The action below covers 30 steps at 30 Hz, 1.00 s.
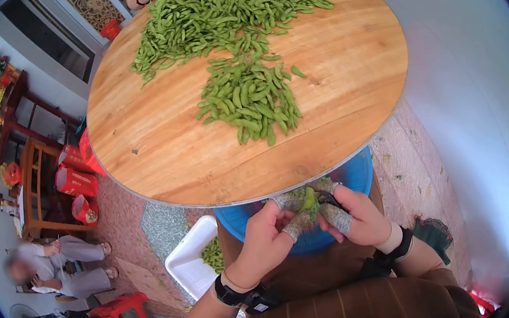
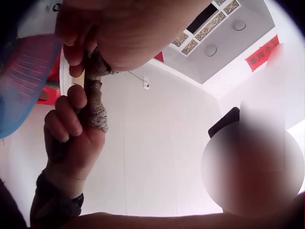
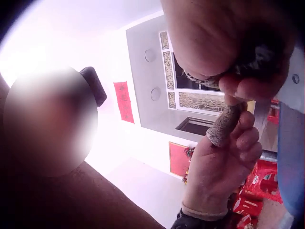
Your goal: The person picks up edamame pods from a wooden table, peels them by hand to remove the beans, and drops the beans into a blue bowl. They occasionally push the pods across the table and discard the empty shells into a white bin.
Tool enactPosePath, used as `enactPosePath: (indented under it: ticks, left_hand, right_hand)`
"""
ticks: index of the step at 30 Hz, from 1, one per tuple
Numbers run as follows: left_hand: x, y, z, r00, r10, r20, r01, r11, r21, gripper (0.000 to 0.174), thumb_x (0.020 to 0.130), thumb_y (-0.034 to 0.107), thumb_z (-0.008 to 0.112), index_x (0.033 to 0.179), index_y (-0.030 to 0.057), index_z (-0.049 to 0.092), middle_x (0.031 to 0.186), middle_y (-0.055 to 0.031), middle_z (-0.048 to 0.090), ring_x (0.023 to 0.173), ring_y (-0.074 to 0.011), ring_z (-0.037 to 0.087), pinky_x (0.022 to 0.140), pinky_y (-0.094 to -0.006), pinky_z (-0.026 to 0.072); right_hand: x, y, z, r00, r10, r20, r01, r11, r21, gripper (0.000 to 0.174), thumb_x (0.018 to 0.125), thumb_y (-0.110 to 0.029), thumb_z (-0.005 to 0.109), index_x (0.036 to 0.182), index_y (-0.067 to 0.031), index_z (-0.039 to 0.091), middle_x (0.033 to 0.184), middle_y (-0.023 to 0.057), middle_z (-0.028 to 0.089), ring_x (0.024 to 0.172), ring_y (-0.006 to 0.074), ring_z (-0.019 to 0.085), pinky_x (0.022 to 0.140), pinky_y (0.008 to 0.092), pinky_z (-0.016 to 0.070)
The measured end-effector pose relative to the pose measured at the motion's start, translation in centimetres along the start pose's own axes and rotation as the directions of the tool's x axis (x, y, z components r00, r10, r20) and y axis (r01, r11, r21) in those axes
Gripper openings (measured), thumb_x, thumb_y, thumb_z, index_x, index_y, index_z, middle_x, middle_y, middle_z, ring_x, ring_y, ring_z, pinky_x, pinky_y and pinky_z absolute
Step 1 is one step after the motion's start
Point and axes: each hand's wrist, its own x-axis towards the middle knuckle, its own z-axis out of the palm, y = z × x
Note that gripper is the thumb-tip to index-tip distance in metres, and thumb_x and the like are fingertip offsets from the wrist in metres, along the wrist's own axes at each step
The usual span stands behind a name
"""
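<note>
My left hand [image 1: 257,242] and right hand [image 1: 363,217] meet at the near edge of the round table, over a blue basin [image 1: 360,168]. Speckled grey sleeves cover the thumbs and forefingers. Between the fingertips is a green soybean pod [image 1: 308,199], which the left hand pinches. Curled right fingers grip a small dark object [image 1: 328,199]; its kind I cannot tell. From the left wrist, the right hand [image 2: 71,138] appears below the near left hand. The right wrist view has the left hand [image 3: 221,162] with its sleeved thumb bent toward the right fingers.
Soybean pods form a large pile [image 1: 230,9] at the back of the wooden table [image 1: 352,77] and a smaller heap [image 1: 250,99] nearer. A white basket [image 1: 181,260] with pods stands left of the basin. A seated person [image 1: 67,264] and a red stool [image 1: 128,317] are further left.
</note>
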Motion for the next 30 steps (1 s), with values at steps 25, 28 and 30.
enactPosePath:
  ticks: [25, 28, 30]
  left_hand:
    - [-0.8, -1.6, -2.4, 0.92, -0.114, 0.376, 0.329, 0.747, -0.578, 0.02, 0.088, 0.006, 0.06, 0.107, 0.0015, 0.06, 0.082, -0.0074, 0.064, 0.064, -0.01, 0.056, 0.056, -0.0207, 0.0441]
    - [-0.5, -2.7, -2.4, 0.878, -0.038, 0.476, 0.382, 0.655, -0.652, 0.023, 0.089, 0.008, 0.06, 0.11, -0.0002, 0.058, 0.081, -0.0095, 0.064, 0.062, -0.0101, 0.054, 0.055, -0.0207, 0.0429]
    - [-0.5, -2.8, -2.1, 0.872, -0.047, 0.487, 0.398, 0.646, -0.651, 0.024, 0.088, 0.012, 0.061, 0.108, -0.0001, 0.057, 0.078, -0.0092, 0.061, 0.058, -0.0105, 0.051, 0.053, -0.0215, 0.0407]
  right_hand:
    - [-0.5, -1.1, 0.6, 0.891, 0.174, 0.42, -0.404, 0.726, 0.556, 0.024, 0.097, -0.01, 0.042, 0.12, -0.0076, 0.049, 0.07, -0.0015, 0.046, 0.05, 0.0037, 0.037, 0.044, 0.0184, 0.0311]
    - [-0.8, -0.5, 0.6, 0.878, 0.139, 0.459, -0.417, 0.692, 0.589, 0.027, 0.097, -0.009, 0.04, 0.123, -0.0086, 0.047, 0.071, -0.0007, 0.046, 0.05, 0.0037, 0.037, 0.043, 0.0183, 0.0302]
    - [-1.0, -0.4, 0.7, 0.877, 0.155, 0.456, -0.441, 0.637, 0.632, 0.029, 0.097, -0.009, 0.04, 0.125, -0.0093, 0.045, 0.072, 0.0002, 0.046, 0.05, 0.0041, 0.037, 0.043, 0.0186, 0.0303]
